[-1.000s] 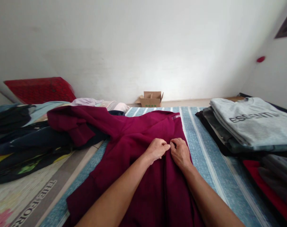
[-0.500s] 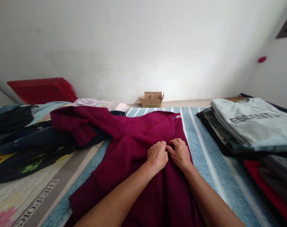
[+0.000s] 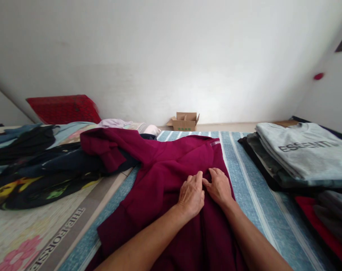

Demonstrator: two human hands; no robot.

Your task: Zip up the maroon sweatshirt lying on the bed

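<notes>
A maroon long-sleeved jacket point(image 3: 176, 158) lies spread in front of me, with one sleeve stretched out to the left and a small lettered label near its top right edge. My left hand point(image 3: 192, 194) is on its front, fingers curled and pressed at the cloth; part of the grip is hidden. Close beside it, my right hand point(image 3: 218, 186) pinches the cloth between thumb and fingers. A dark line, a fold or front opening, runs down the jacket below both hands.
Blue striped bedding point(image 3: 247, 180) lies under the jacket. Folded clothes, topped by a grey lettered sweatshirt point(image 3: 303, 150), are stacked at right, with red and grey clothes point(image 3: 326, 218) nearer. Dark clothes point(image 3: 66, 165) lie loosely at left. A cardboard box point(image 3: 186, 122) stands by the wall.
My view has shifted slightly left, so everything sits further right. My left hand has turned a little, its index finger straighter. Both hands stay at the jacket's front.
</notes>
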